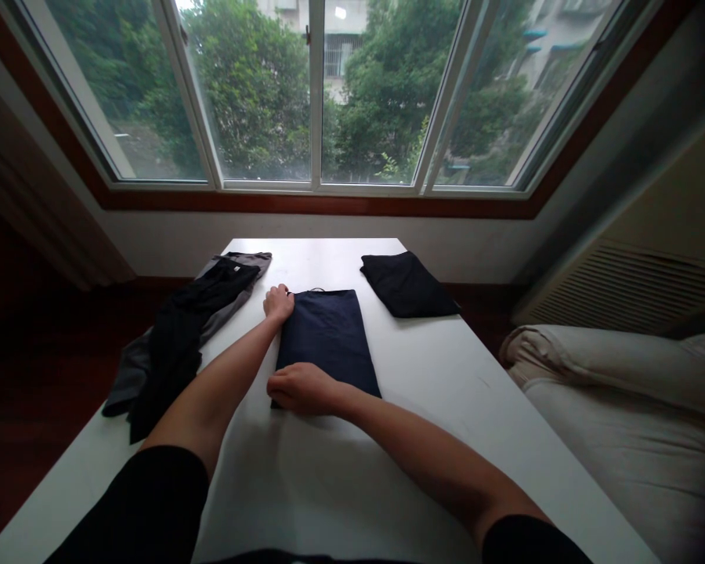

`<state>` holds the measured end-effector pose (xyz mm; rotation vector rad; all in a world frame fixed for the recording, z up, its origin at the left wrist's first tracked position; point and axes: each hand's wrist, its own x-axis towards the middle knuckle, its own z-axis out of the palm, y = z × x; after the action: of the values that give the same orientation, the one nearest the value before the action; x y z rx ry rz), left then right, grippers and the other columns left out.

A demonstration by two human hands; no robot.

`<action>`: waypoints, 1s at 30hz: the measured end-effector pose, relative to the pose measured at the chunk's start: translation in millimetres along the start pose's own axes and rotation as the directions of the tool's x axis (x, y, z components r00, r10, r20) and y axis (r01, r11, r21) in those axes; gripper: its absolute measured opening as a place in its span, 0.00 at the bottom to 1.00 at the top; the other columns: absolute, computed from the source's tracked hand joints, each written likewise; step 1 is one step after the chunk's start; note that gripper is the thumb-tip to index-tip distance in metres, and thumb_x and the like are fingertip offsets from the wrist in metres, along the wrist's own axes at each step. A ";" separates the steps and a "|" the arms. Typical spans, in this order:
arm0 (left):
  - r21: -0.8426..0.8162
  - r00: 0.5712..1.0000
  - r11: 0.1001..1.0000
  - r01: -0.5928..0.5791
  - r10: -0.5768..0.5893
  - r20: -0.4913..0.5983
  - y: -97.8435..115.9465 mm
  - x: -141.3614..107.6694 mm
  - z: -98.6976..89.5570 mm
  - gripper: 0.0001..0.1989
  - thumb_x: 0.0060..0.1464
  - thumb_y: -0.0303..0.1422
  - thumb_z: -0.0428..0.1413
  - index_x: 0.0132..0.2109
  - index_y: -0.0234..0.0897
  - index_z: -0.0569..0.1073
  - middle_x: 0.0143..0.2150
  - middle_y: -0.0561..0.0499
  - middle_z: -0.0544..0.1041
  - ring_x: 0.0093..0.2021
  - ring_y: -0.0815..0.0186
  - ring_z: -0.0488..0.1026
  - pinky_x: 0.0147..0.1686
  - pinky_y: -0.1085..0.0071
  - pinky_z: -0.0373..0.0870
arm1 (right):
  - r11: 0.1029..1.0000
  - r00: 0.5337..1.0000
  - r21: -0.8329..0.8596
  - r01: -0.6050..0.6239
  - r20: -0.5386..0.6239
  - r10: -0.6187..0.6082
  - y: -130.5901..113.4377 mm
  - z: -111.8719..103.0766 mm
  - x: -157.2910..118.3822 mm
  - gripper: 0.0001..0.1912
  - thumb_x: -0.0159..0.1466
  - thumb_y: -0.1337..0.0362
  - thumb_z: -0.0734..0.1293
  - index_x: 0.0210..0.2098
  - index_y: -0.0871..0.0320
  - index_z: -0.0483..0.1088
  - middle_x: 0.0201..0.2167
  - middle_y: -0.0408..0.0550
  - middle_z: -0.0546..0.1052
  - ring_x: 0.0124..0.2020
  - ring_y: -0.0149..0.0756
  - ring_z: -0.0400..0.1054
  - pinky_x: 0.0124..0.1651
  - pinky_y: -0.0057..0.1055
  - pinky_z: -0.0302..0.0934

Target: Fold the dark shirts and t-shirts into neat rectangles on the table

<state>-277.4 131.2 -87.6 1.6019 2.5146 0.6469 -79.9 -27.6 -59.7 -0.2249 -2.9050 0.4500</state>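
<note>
A folded dark navy garment (326,337) lies flat in the middle of the white table, with a small thin loop showing at its far edge. Its exact kind cannot be made out in this fold. At its far left corner, my left hand (279,303) has its fingers curled closed on the edge. My right hand (302,388) is closed at the near left corner, its fingers bent over the cloth, and its wrist crosses the near edge. Both hands grip the same left side of the garment.
Dark and grey clothes (191,321) lie loosely heaped along the left edge of the white table (446,407). A folded black garment (408,286) rests at the far right, its corner reaching the table edge. A beige sofa (628,415) stands to the right; a window (317,102) is ahead.
</note>
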 end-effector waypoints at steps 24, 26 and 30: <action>0.087 0.972 0.975 -0.207 0.194 0.135 -23.2 -65.5 25.8 0.39 0.67 0.56 0.41 0.75 0.39 0.57 0.78 0.37 0.49 0.77 0.46 0.45 0.72 0.44 0.41 | 0.615 0.614 -0.070 -0.785 -0.209 0.761 174.3 0.5 -46.3 0.38 0.75 0.41 0.52 0.76 0.56 0.49 0.77 0.59 0.44 0.78 0.49 0.37 0.75 0.49 0.36; 0.085 0.973 0.975 -0.206 0.195 0.127 -24.5 -65.5 25.6 0.39 0.67 0.56 0.41 0.75 0.38 0.57 0.78 0.36 0.49 0.77 0.45 0.45 0.72 0.43 0.40 | 0.644 0.649 -0.103 -0.758 -0.210 0.731 179.2 -4.2 -42.4 0.38 0.75 0.41 0.53 0.76 0.55 0.50 0.78 0.58 0.44 0.78 0.49 0.36 0.75 0.49 0.34; 0.095 0.975 0.975 -0.201 0.189 0.119 -24.9 -66.1 27.1 0.41 0.67 0.56 0.40 0.75 0.34 0.57 0.78 0.34 0.50 0.77 0.44 0.45 0.72 0.44 0.40 | 0.688 0.700 -0.130 -0.714 -0.155 0.697 191.6 -19.4 -34.9 0.36 0.76 0.44 0.53 0.76 0.55 0.51 0.78 0.56 0.45 0.78 0.48 0.35 0.75 0.47 0.34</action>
<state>-260.9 72.1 -131.7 1.8837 2.3703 0.4343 -19.0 152.2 -107.3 -1.3918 -2.6490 0.2531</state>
